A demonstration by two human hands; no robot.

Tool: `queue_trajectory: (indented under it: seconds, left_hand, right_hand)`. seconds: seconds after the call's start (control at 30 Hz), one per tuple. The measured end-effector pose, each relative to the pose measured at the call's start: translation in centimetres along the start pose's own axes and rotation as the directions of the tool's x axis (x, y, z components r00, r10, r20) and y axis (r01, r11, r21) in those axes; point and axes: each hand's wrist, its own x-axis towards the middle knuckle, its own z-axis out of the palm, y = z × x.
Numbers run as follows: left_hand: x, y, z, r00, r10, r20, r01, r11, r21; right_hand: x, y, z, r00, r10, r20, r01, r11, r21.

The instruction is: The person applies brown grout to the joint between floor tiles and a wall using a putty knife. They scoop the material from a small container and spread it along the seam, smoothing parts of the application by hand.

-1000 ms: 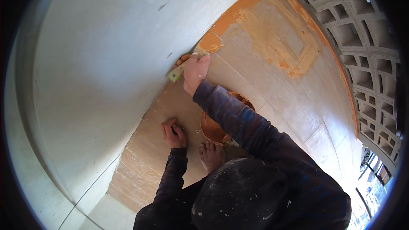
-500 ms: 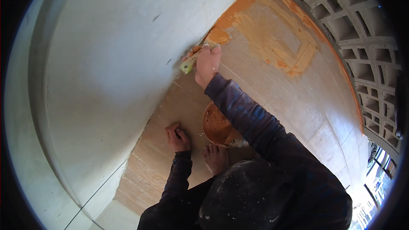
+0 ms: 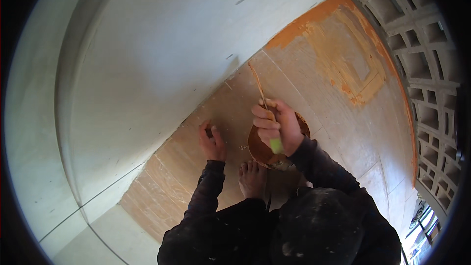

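Observation:
My right hand [image 3: 280, 123] is closed round the handle of a paintbrush [image 3: 257, 79], seen nearly edge-on with orange coating on its head. The green handle end [image 3: 276, 145] shows below my fist. Hand and brush are above a round bucket [image 3: 256, 146] with orange-brown material inside, which my hand and forearm partly hide. My left hand [image 3: 212, 142] is low over the floor between the wall and the bucket. Its fingers and thumb curl round a dark spot, and I cannot make out whether that is an object or shadow.
A pale wall [image 3: 162, 59] rises on the left. Orange coating [image 3: 314, 17] lines the far floor edges, with a thinner patch [image 3: 324, 51] on the tiled floor [image 3: 230, 105]. A pierced block screen [image 3: 417, 64] stands at right. My bare foot [image 3: 253, 180] is beside the bucket.
My right hand has drawn the paintbrush back from the wall's base to above the bucket, turning it edge-on. My left hand has shifted a little, and the view has moved.

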Motion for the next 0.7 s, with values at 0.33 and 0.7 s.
queue_trajectory:
  seconds: [0.33,0.7]
  left_hand:
    - [6.9,16.2,-1.0,0.931,0.356,0.077,-0.326,0.909,-0.260]
    - [2.8,12.1,0.1,0.964,0.096,0.250,-0.049,0.981,-0.188]
  right_hand:
    - [-6.1,1.1,1.2,0.927,0.276,0.253,-0.297,0.954,0.047]
    - [-15.9,-3.5,4.9,0.844,-0.467,-0.262,-0.159,0.248,-0.956]
